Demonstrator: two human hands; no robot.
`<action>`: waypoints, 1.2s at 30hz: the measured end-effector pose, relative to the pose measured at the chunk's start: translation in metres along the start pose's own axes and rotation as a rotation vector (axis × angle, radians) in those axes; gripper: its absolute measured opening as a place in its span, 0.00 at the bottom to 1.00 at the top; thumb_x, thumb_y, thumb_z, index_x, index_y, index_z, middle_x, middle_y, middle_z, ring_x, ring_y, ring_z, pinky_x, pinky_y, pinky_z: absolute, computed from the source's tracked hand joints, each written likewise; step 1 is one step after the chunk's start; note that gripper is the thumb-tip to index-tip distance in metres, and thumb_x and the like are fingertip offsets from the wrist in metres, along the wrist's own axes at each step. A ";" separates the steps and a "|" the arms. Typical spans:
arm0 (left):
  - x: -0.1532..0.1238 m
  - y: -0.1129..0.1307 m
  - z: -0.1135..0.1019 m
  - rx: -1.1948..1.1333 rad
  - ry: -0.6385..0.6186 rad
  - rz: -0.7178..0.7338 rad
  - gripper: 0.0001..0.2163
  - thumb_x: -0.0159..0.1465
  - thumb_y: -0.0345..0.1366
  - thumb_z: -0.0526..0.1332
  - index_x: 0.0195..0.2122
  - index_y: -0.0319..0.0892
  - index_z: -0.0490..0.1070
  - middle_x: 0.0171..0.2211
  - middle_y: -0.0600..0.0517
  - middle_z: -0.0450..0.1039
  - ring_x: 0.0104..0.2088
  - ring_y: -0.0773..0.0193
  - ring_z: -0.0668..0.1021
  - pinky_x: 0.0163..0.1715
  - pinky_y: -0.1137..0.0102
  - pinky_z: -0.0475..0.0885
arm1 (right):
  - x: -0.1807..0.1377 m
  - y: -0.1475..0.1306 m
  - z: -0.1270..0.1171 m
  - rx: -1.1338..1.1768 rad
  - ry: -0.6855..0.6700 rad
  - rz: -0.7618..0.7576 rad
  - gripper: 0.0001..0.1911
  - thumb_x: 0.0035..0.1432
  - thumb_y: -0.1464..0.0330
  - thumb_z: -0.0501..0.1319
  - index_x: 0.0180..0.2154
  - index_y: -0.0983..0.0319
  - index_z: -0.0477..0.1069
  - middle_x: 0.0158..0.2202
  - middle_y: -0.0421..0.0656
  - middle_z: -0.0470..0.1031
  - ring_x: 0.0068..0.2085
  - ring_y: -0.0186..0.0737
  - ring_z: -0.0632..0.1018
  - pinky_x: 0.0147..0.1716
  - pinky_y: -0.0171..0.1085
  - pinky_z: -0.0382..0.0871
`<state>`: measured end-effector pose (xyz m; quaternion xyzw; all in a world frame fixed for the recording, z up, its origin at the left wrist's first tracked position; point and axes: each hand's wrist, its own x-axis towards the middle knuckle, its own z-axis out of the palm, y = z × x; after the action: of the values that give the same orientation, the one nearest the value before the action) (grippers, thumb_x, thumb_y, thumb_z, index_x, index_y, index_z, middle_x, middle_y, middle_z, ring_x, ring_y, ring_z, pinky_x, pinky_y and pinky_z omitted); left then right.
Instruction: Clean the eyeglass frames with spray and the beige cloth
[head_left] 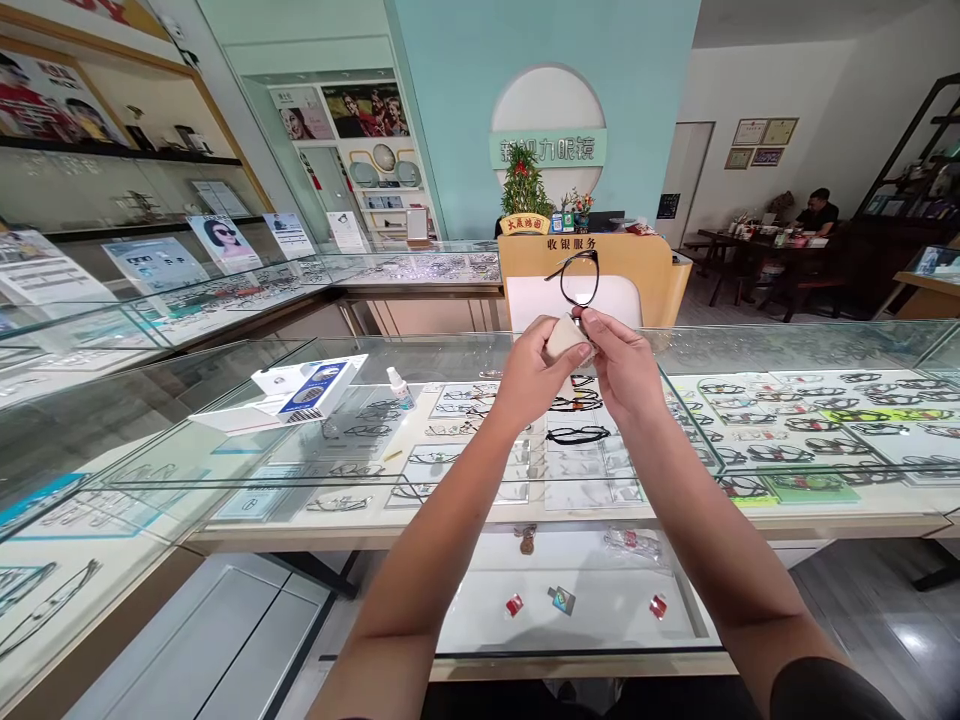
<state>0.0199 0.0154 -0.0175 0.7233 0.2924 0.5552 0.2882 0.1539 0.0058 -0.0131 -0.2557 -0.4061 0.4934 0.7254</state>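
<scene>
Both hands meet in front of me, above the glass display counter. Between them stands a pair of dark-rimmed eyeglasses (580, 280), turned on end, with one round lens and a temple arm pointing up. The other lens is hidden behind fingers and a cloth. My left hand (531, 372) is closed around a beige, cloth-like piece (564, 338), which lies against the lower part of the eyeglasses. My right hand (624, 362) pinches the frame close to its middle between thumb and fingers.
Inside the glass counter (420, 520) lie rows of eyeglass frames (577, 435). On the left are an open white-and-blue box (300, 392) and a small spray bottle (400, 388). An open drawer (585, 640) below holds small packets. Far right, a person (817, 213) sits at a table.
</scene>
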 end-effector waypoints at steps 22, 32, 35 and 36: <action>0.003 0.000 -0.019 -0.166 -0.165 -0.028 0.21 0.70 0.58 0.64 0.40 0.42 0.74 0.34 0.52 0.70 0.35 0.64 0.69 0.37 0.69 0.66 | 0.000 -0.009 -0.002 0.044 -0.137 0.089 0.14 0.46 0.57 0.81 0.35 0.55 0.88 0.40 0.40 0.87 0.40 0.37 0.79 0.38 0.35 0.74; 0.000 -0.005 -0.012 -0.156 -0.119 -0.074 0.21 0.63 0.54 0.73 0.47 0.42 0.78 0.34 0.52 0.72 0.32 0.66 0.69 0.30 0.71 0.64 | 0.002 -0.010 -0.004 0.067 -0.162 0.127 0.13 0.48 0.58 0.81 0.35 0.55 0.87 0.43 0.38 0.86 0.39 0.34 0.77 0.35 0.32 0.71; 0.000 -0.004 -0.006 -0.149 -0.007 -0.019 0.21 0.65 0.55 0.72 0.44 0.41 0.79 0.33 0.53 0.72 0.32 0.66 0.70 0.33 0.71 0.65 | -0.003 -0.009 0.003 0.087 -0.153 0.119 0.12 0.47 0.59 0.80 0.33 0.55 0.85 0.41 0.37 0.85 0.39 0.34 0.77 0.34 0.32 0.70; -0.001 -0.003 -0.005 -0.145 0.036 -0.008 0.21 0.65 0.55 0.71 0.44 0.41 0.80 0.32 0.53 0.72 0.32 0.66 0.70 0.33 0.71 0.65 | -0.005 -0.008 0.005 0.091 -0.151 0.107 0.12 0.47 0.58 0.80 0.32 0.55 0.84 0.40 0.37 0.84 0.38 0.34 0.76 0.34 0.32 0.70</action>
<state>0.0148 0.0176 -0.0195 0.6891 0.2595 0.5868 0.3369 0.1527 -0.0016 -0.0061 -0.2058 -0.4224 0.5672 0.6764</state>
